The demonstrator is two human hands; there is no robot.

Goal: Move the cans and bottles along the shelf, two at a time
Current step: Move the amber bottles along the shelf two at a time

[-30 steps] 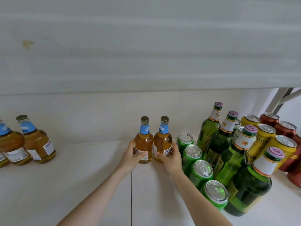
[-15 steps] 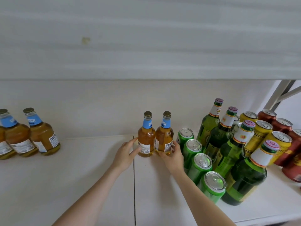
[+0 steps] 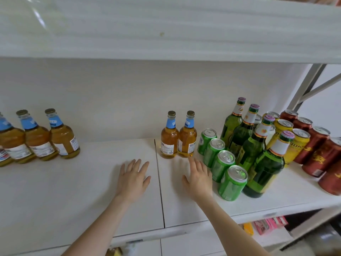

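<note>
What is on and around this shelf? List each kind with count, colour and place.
amber bottles: at least five, blue neck labels; two mid-shelf, three far left.
green cans: four, a row right of the middle pair.
green glass bottles: four, a row right of those cans.
yellow cans: at least three, right of those bottles.
red cans: several, far right, cut by the edge.
shelf: one, white.
pink packets: a few, below, lower right.
left hand: open, empty, before the middle pair.
right hand: open, empty, beside the green cans.
</note>
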